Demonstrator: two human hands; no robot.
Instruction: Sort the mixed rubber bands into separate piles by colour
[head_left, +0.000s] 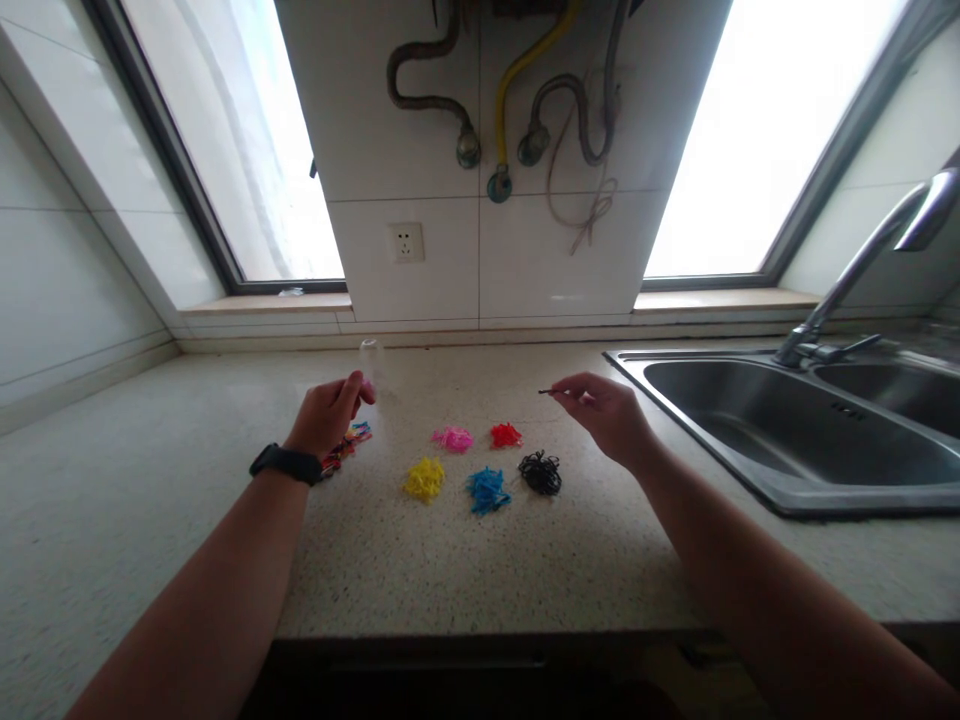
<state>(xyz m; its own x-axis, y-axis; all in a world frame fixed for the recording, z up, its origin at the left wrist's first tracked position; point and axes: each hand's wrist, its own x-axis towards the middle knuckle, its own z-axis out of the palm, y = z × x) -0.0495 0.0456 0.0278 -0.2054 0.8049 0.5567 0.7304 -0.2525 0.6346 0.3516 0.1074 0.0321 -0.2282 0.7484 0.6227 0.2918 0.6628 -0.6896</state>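
My left hand [328, 413], a black watch on its wrist, holds a small clear plastic bag [373, 375] upright over a mixed heap of coloured rubber bands [349, 444]. My right hand [606, 410] pinches one black rubber band [546, 392] between thumb and forefinger, above the counter. Sorted small piles lie between my hands: pink [452, 438], red [505, 435], yellow [424, 479], blue [487, 489] and black [540, 472].
A speckled stone counter [480, 570] runs to a tiled wall with a socket [406, 242] and hoses [517, 90]. A steel sink [787, 430] with a tap [862, 260] sits at the right. Windows flank the wall.
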